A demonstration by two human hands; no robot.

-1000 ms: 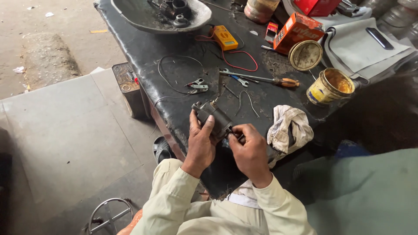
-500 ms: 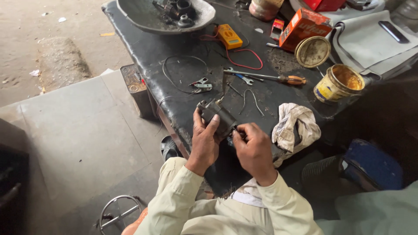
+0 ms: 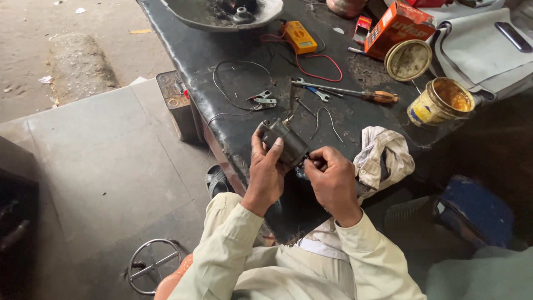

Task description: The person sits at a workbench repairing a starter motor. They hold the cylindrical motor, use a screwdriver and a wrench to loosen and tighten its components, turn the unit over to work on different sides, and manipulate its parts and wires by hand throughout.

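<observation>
My left hand [image 3: 265, 169] grips a small dark cylindrical motor part [image 3: 286, 141] just above the near edge of the black workbench [image 3: 244, 55]. My right hand [image 3: 332, 179] pinches a small dark piece at the part's lower right end. A thin wire runs from the part's top up across the bench. Both cream sleeves show at the bottom of the view.
On the bench lie a soiled rag [image 3: 383, 158], a screwdriver [image 3: 355, 93], a small wrench [image 3: 311, 89], a clip [image 3: 264, 100], a yellow multimeter [image 3: 297, 36] with red lead, an open tin [image 3: 441, 103], its lid [image 3: 408, 60], an orange box [image 3: 397, 25] and a metal bowl [image 3: 222, 14]. A wire ring [image 3: 152, 265] rests on the floor.
Both hands stay on the motor part with only small shifts of grip. The camera has tilted and moved in, so the bench items sit lower in view.
</observation>
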